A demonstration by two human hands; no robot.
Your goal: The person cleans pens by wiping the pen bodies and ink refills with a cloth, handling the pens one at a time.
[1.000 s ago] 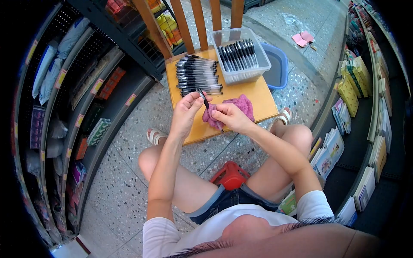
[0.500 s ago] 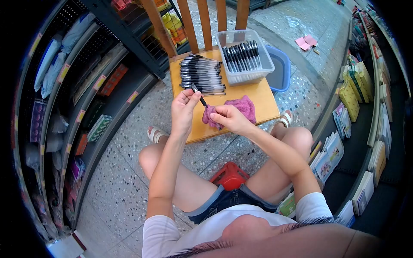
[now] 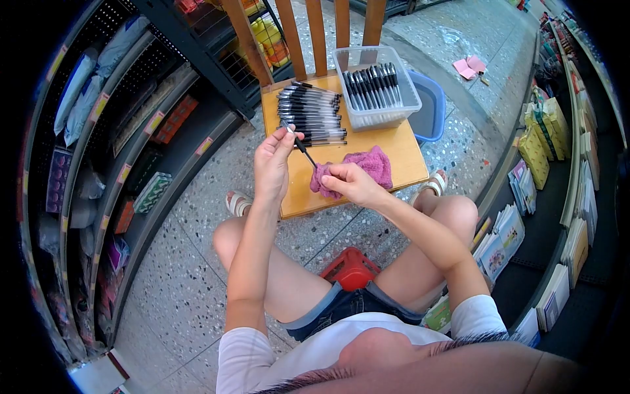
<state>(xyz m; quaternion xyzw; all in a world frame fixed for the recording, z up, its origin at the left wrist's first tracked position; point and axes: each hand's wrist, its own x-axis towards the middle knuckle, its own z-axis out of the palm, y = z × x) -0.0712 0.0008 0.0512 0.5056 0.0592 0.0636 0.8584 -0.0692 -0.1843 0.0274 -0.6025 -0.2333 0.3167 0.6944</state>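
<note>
My left hand (image 3: pixel 272 161) pinches a black pen (image 3: pixel 301 146) near its capped end, over the front left of the wooden chair seat (image 3: pixel 407 167). The pen slants down to the right, and its lower end meets the pink cloth (image 3: pixel 371 164). Closed on a bunched part of that cloth is my right hand (image 3: pixel 353 184); the rest lies on the seat. Behind my hands is a row of clear-barrelled pens with black caps (image 3: pixel 308 108). A clear plastic box (image 3: pixel 413 105) next to them holds several more pens standing at a slant.
A blue basin (image 3: pixel 430 108) sits on the floor behind the chair. Curved shelves of packaged goods (image 3: pixel 154 125) rise at my left, and shelves with books and bags (image 3: pixel 505 230) at my right. A red stool (image 3: pixel 351 268) shows between my legs. Pink paper (image 3: pixel 469 67) lies on the floor.
My left hand has drawn slightly left and toward me with the pen, so more of its dark length shows outside the cloth. My right hand stays nearly in place.
</note>
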